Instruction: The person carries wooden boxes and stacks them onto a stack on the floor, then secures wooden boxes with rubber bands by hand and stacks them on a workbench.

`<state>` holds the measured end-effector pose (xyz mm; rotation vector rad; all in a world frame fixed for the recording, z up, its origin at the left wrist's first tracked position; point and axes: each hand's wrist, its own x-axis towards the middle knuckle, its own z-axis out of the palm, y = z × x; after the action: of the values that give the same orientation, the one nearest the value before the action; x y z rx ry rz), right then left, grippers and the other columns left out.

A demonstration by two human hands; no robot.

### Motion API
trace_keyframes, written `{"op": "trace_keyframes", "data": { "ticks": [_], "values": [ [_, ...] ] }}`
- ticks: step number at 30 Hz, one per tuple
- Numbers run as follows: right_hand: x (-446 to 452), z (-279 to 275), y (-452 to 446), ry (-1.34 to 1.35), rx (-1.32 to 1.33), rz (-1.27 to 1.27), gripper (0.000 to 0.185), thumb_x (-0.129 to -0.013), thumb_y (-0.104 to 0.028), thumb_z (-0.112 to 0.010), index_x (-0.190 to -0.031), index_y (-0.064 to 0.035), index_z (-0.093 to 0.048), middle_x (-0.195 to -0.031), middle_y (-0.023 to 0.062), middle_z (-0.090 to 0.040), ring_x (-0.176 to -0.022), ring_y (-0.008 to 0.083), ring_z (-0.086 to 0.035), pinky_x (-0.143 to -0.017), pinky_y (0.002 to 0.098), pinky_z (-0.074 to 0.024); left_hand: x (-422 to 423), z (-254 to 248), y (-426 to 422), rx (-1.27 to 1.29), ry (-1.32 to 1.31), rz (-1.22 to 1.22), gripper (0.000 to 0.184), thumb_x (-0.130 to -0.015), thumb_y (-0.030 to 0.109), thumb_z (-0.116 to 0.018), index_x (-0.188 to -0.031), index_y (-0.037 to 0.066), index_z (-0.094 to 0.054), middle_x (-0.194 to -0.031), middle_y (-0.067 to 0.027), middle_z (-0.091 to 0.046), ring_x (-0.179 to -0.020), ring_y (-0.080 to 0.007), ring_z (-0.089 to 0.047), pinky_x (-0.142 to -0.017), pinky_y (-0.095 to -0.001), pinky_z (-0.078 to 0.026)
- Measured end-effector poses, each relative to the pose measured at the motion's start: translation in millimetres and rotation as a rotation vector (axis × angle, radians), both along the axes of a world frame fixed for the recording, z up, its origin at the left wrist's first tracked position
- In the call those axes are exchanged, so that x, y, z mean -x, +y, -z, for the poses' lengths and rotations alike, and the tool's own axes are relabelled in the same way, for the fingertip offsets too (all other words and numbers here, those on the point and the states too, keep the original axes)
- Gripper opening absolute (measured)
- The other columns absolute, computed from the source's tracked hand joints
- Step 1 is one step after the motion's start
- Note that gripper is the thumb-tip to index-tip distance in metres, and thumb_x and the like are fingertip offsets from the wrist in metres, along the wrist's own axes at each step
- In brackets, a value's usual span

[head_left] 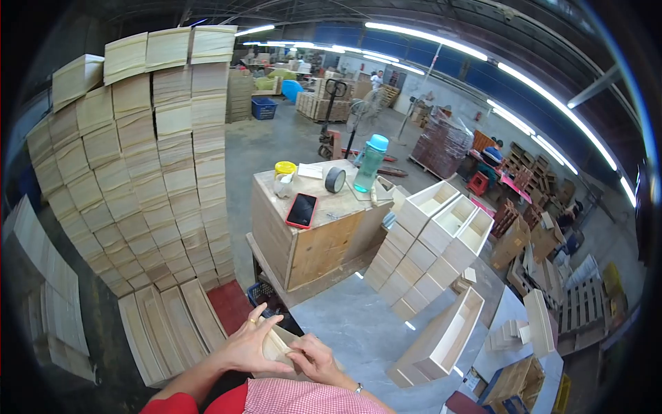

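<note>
Close to my body, at the near edge of the grey work table, is a pale wooden box [276,347], partly covered by my hands. My left hand [249,346] grips it from the left, thumb and fingers spread across its end. With curled fingers, my right hand [315,357] pinches the box's near right edge; whether something small is between those fingertips is hidden. To the right, a long open wooden drawer box [441,338] stands on the table. Behind it rises a stack of similar boxes [422,245].
A tall wall of stacked wooden boxes [155,152] stands at left, with several open boxes [169,328] at its foot. A wooden cabinet [324,248] carries a phone [302,210], tape roll [335,180] and bottle [371,165]. People work in the background.
</note>
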<state>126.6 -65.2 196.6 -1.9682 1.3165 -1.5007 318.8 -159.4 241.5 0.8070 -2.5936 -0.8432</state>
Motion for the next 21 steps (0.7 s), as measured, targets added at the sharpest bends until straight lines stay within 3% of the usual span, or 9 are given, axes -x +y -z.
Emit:
{"op": "trace_keyframes", "data": {
  "ticks": [2, 7, 8, 11, 12, 14, 18, 20, 21],
  "values": [
    [-5.9, -7.8, 7.4, 0.104, 0.064, 0.043, 0.023, -0.083, -0.004, -0.067, -0.105, -0.0012, -0.066, -0.077, 0.013, -0.055, -0.069, 0.0283, -0.056, -0.061, 0.0366, -0.0461, 0.8, 5.2, -0.8, -0.072, -0.028, -0.009, 0.104, -0.059, 0.06, -0.079, -0.136, 0.001, -0.042, -0.133, -0.0362, -0.037, -0.122, -0.0476, -0.046, -0.102, -0.0474, -0.041],
    [4.7, 12.0, 1.2, 0.135, 0.042, 0.453, 0.006, -0.086, -0.004, -0.063, -0.09, -0.0008, -0.066, -0.071, 0.0135, -0.056, -0.061, 0.0267, -0.054, -0.055, 0.0353, -0.0436, 23.5, -13.3, -0.4, -0.174, -0.207, -0.024, 0.097, -0.061, 0.048, -0.077, -0.133, -0.006, -0.042, -0.12, -0.0364, -0.047, -0.112, -0.0457, -0.052, -0.097, -0.0456, -0.044],
    [11.5, 18.2, -1.0, 0.114, -0.004, 0.558, 0.004, -0.086, -0.004, -0.063, -0.087, -0.0009, -0.066, -0.069, 0.0134, -0.056, -0.059, 0.0251, -0.053, -0.053, 0.0345, -0.0424, 27.4, -22.9, 2.3, -0.151, -0.222, 0.093, 0.098, -0.06, 0.045, -0.077, -0.135, -0.006, -0.039, -0.117, -0.0362, -0.046, -0.11, -0.0458, -0.051, -0.098, -0.0461, -0.043],
    [61.1, 12.8, -11.8, 0.09, -0.027, 0.704, 0.011, -0.088, -0.006, -0.06, -0.078, -0.0018, -0.059, -0.066, 0.0171, -0.056, -0.058, 0.0302, -0.055, -0.053, 0.0384, -0.0419, 32.8, -22.7, 6.9, 0.091, -0.004, 0.282, 0.102, -0.06, 0.043, -0.077, -0.139, -0.004, -0.035, -0.117, -0.0351, -0.045, -0.111, -0.0457, -0.048, -0.099, -0.0458, -0.041],
    [77.2, 10.6, -6.9, 0.148, -0.098, 0.751, 0.012, -0.088, -0.007, -0.061, -0.078, -0.0027, -0.056, -0.068, 0.019, -0.058, -0.061, 0.0349, -0.058, -0.055, 0.0421, -0.0436, 30.7, -27.1, -0.6, 0.01, 0.085, 0.308, 0.102, -0.058, 0.04, -0.079, -0.14, -0.001, -0.035, -0.12, -0.0285, -0.043, -0.115, -0.0403, -0.044, -0.103, -0.0435, -0.036],
    [105.0, -20.4, -0.6, 0.05, -0.366, 0.829, 0.008, -0.088, -0.01, -0.06, -0.084, -0.0044, -0.057, -0.066, 0.0197, -0.057, -0.06, 0.0369, -0.058, -0.054, 0.0437, -0.0437, 23.7, -40.8, -10.9, -0.045, 0.204, 0.338, 0.099, -0.058, 0.039, -0.08, -0.138, 0.0, -0.038, -0.119, -0.0245, -0.043, -0.114, -0.038, -0.044, -0.103, -0.0426, -0.035],
    [183.6, -57.6, -10.2, 0.224, 0.099, 1.043, 0.008, -0.091, -0.013, -0.055, -0.086, -0.0062, -0.057, -0.066, 0.0217, -0.059, -0.062, 0.0427, -0.059, -0.055, 0.0475, -0.0447, -7.3, -81.8, -31.6, 0.013, 0.266, 0.369, 0.075, -0.057, 0.036, -0.081, -0.119, 0.007, -0.051, -0.111, -0.018, -0.046, -0.108, -0.0331, -0.047, -0.096, -0.0406, -0.039],
    [230.0, -99.6, 13.9, 0.21, -0.237, 1.145, 0.008, -0.09, -0.01, -0.053, -0.088, -0.0055, -0.059, -0.078, 0.0222, -0.064, -0.075, 0.0426, -0.061, -0.064, 0.0468, -0.0478, -34.8, -111.8, -37.8, 0.101, 0.323, 0.352, 0.072, -0.05, 0.038, -0.082, -0.11, 0.009, -0.053, -0.107, -0.0166, -0.046, -0.103, -0.0308, -0.048, -0.09, -0.0393, -0.04],
    [239.0, -114.7, 19.4, 0.244, -0.105, 1.125, 0.009, -0.09, -0.009, -0.052, -0.089, -0.0051, -0.061, -0.08, 0.0218, -0.064, -0.078, 0.0419, -0.062, -0.067, 0.0464, -0.0481, -38.7, -120.7, -35.5, 0.107, 0.324, 0.306, 0.071, -0.049, 0.036, -0.081, -0.109, 0.009, -0.053, -0.107, -0.0169, -0.046, -0.103, -0.0313, -0.048, -0.09, -0.04, -0.04]
  ]
}}
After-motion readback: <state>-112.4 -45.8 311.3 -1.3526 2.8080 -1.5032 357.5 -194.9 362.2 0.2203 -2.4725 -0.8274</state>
